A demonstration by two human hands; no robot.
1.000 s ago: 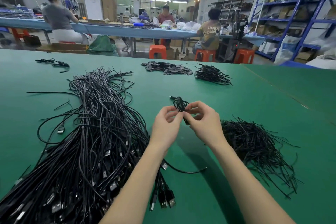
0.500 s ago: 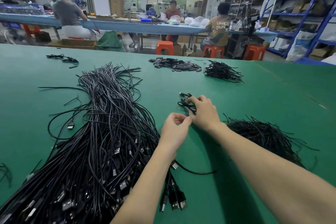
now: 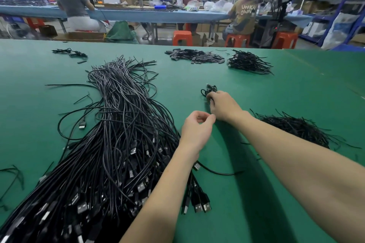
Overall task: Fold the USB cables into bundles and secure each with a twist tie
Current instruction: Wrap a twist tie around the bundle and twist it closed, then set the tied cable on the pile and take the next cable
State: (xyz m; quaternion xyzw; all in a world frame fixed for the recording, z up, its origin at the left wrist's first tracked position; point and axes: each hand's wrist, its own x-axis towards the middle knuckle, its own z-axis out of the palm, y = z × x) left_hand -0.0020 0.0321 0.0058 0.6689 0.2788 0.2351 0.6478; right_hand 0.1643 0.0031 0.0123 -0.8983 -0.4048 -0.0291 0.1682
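My right hand reaches forward over the green table and grips a small folded black cable bundle, which sticks out beyond its fingers. My left hand hovers nearer to me with thumb and fingertips curled together; nothing shows between them. A big heap of loose black USB cables lies to the left, plugs toward me. A pile of thin black twist ties lies to the right, partly behind my right forearm.
At the far side of the green table lie a heap of finished bundles, a pile of small flat black pieces and a few bundles at far left. Beyond the table people sit at a blue bench.
My right hand has carried the bundle away from the left hand, forward across the table. The left hand let go and stayed back, fingers curled.
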